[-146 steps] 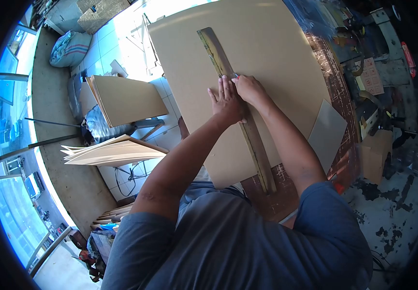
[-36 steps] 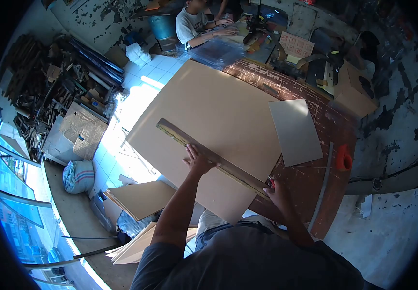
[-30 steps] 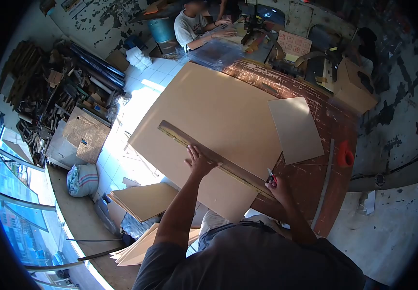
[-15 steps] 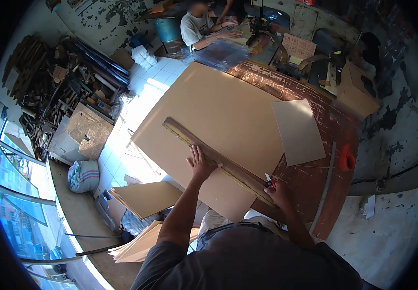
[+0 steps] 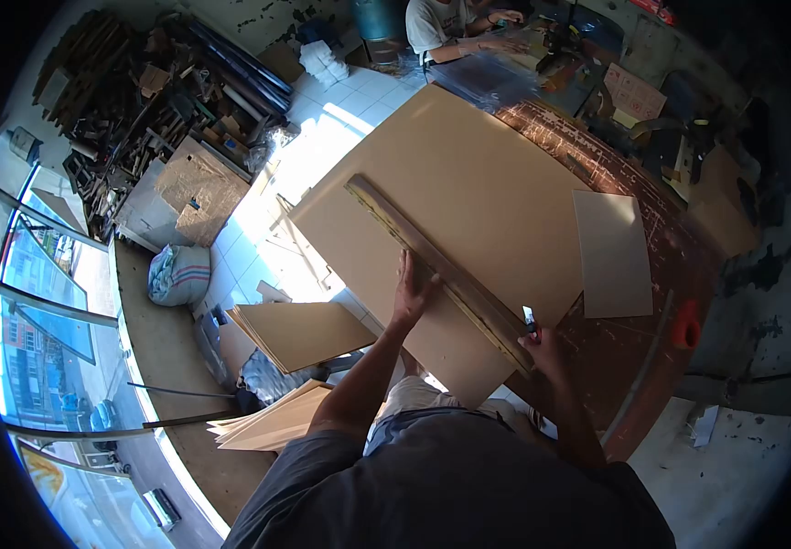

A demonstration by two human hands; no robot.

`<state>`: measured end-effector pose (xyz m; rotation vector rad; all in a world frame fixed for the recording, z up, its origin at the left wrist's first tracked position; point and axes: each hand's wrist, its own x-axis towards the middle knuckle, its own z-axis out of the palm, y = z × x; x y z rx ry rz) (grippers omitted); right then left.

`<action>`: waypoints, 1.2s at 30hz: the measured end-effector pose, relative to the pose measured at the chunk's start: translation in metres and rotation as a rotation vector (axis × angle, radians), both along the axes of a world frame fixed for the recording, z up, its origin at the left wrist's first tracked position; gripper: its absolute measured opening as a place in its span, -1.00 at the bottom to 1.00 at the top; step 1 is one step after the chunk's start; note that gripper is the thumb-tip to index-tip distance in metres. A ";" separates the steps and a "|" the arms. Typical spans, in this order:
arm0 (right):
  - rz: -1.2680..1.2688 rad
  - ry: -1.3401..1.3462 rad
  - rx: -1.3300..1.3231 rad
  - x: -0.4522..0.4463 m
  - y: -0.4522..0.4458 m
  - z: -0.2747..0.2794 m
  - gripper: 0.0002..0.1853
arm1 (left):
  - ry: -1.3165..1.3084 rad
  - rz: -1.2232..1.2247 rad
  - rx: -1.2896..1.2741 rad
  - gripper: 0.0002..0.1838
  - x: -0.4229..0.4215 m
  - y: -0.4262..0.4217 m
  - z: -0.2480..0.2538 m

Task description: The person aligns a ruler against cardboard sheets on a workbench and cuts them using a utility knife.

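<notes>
A long, straight brown bar (image 5: 455, 279) with a worn yellowish edge lies slantwise across a large tan board sheet (image 5: 478, 174). My left hand (image 5: 414, 295) is at the bar's near side, about midway along it. Its fingers are stretched out and its thumb reaches the bar's edge. In my right hand (image 5: 543, 349) is a utility knife (image 5: 530, 320) with a red and dark handle, its blade pointing up and away from me. That hand is beside the bar's near end. My fingers partly hide the knife's handle.
The sheet rests on a scratched red-brown table (image 5: 615, 357). A smaller grey sheet (image 5: 615, 261) and a red round object (image 5: 685, 325) are on the right. Stacked boards (image 5: 304, 334) stand at lower left. Across the table's far side, a person (image 5: 441, 27) handles clear plastic.
My view has turned and shifted, so the scene sits differently. My left hand's fingers have drawn closer together at the bar's edge. The knife remains in my right hand.
</notes>
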<state>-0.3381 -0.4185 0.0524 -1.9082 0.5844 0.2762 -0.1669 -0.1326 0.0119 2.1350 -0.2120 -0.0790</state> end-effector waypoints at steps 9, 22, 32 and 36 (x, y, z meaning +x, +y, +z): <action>0.055 0.001 -0.132 0.090 0.065 -0.017 -0.66 | -0.162 0.206 0.057 -0.22 0.010 0.051 -0.011; 0.045 -0.106 -0.498 0.104 0.083 -0.019 -0.60 | 0.472 0.554 -0.331 -0.45 0.119 0.198 -0.050; 0.064 -0.133 -0.474 0.060 0.054 -0.012 -0.60 | 0.506 0.418 -0.275 -0.58 0.071 0.170 -0.012; 0.061 -0.011 -0.483 0.034 0.030 -0.007 -0.61 | 0.505 0.443 -0.319 -0.56 0.041 0.148 -0.032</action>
